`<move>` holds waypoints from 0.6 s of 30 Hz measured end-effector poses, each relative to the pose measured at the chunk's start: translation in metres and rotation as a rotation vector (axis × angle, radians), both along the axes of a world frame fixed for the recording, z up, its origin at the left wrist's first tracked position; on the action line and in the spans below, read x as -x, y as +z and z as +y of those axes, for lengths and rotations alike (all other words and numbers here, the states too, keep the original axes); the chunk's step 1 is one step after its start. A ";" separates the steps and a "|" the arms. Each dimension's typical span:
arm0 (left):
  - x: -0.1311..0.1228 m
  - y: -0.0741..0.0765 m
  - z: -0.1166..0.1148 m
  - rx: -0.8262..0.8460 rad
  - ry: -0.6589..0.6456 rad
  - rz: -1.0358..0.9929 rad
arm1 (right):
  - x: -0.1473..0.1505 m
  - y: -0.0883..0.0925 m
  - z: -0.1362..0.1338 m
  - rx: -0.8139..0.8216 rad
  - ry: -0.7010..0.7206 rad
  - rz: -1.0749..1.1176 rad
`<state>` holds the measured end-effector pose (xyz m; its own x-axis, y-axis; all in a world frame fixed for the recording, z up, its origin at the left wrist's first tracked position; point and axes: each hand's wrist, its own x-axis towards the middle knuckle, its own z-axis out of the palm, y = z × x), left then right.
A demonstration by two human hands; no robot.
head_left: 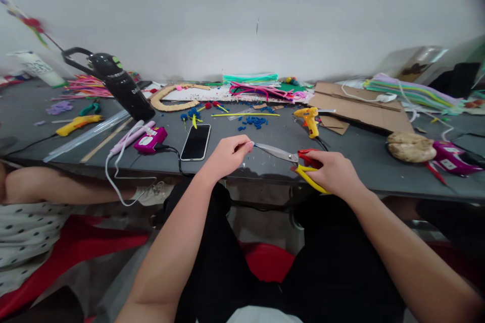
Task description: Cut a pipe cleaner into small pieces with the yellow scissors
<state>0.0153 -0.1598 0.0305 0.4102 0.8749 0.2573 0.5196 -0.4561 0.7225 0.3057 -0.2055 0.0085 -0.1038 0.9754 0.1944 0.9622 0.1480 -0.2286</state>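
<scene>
My right hand is wrapped round the handles of scissors, one handle red and the other yellow. The blades point left, towards my left hand. Thumb and fingers of that hand are pinched together at the blade tips, where a small blue piece just shows; most of it is hidden. Behind the hands lies a scatter of short blue fuzzy bits. A yellow pipe cleaner lies straight across the table beyond them, and blue pompom-like shapes on yellow stems lie to its left.
A white-edged phone lies left of my hands, near a purple power box with cables. Yellow glue guns rest at right and left. A black bottle, cardboard and pipe cleaner bundles stand farther back. Someone sits at left.
</scene>
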 end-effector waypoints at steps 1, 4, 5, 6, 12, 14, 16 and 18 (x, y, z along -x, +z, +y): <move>0.000 0.000 0.000 0.001 0.000 0.001 | 0.000 0.000 0.000 -0.004 0.003 0.001; 0.000 0.000 0.000 0.006 -0.002 0.001 | 0.000 0.000 0.000 -0.017 0.008 -0.006; 0.000 0.000 0.000 0.007 -0.002 0.000 | 0.000 -0.001 0.000 -0.019 0.008 -0.010; 0.000 0.000 0.000 0.007 -0.002 -0.001 | 0.000 -0.001 0.000 -0.021 0.008 -0.013; -0.001 0.002 -0.001 0.007 0.000 -0.002 | 0.002 0.000 0.000 -0.021 0.003 -0.008; -0.001 0.002 -0.001 0.005 -0.001 -0.006 | 0.002 0.001 -0.001 -0.011 -0.003 -0.002; -0.001 0.002 -0.001 0.004 -0.003 -0.008 | 0.002 0.001 -0.001 0.001 -0.009 0.005; -0.001 0.002 -0.002 0.003 0.001 -0.011 | 0.002 0.002 0.000 0.013 -0.026 0.017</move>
<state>0.0167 -0.1617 0.0328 0.4067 0.8759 0.2597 0.5115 -0.4538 0.7297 0.3040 -0.2054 0.0102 -0.0748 0.9803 0.1830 0.9616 0.1195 -0.2471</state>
